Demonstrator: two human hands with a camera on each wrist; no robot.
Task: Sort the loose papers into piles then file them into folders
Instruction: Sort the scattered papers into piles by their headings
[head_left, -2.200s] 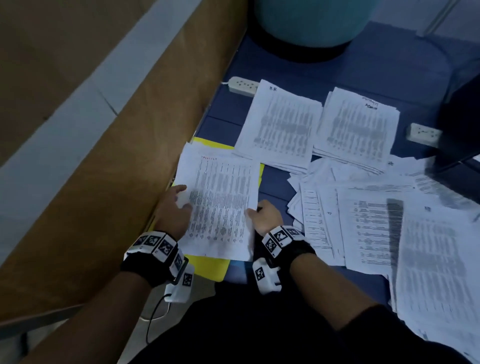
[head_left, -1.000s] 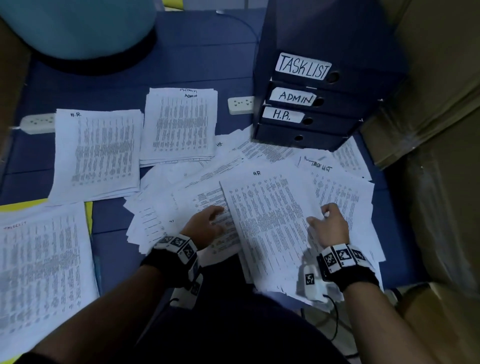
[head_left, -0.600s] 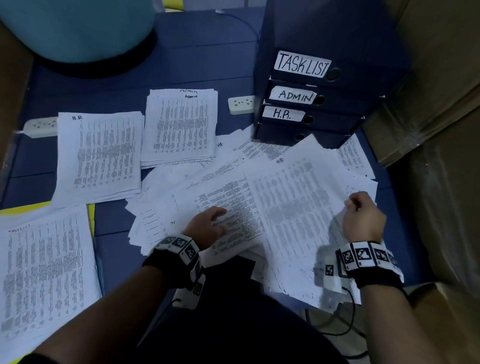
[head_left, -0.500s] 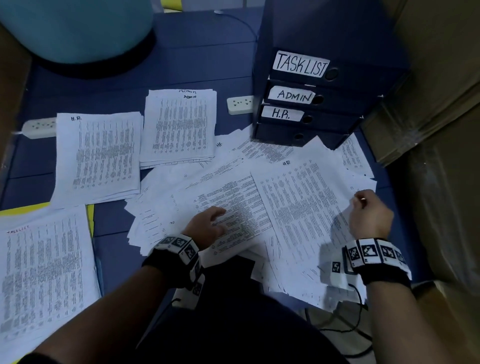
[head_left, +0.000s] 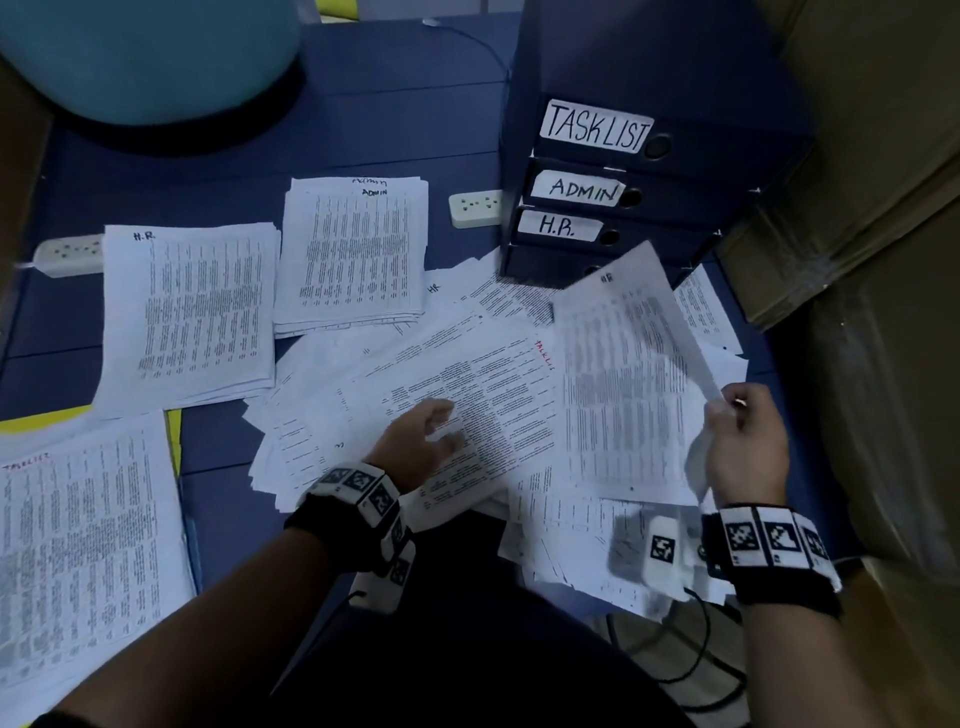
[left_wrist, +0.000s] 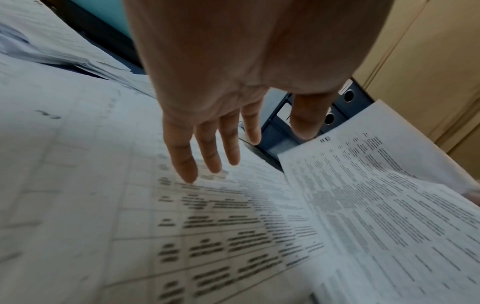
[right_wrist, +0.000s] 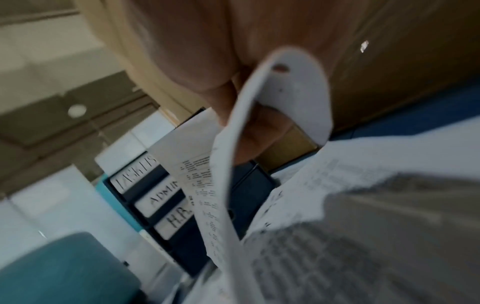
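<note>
Left hand (head_left: 415, 447) flat, fingers spread; right hand (head_left: 745, 441) apparently pinching.

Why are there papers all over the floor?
A person is sorting them. The right hand pinches one sheet lifted off the messy heap, while the left hand rests open on that heap. Neat piles marked H.R. and ADMIN lie nearby, beside labelled folders.

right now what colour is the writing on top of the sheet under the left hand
Red, on the white printed sheet; clearest in the head view.
</note>
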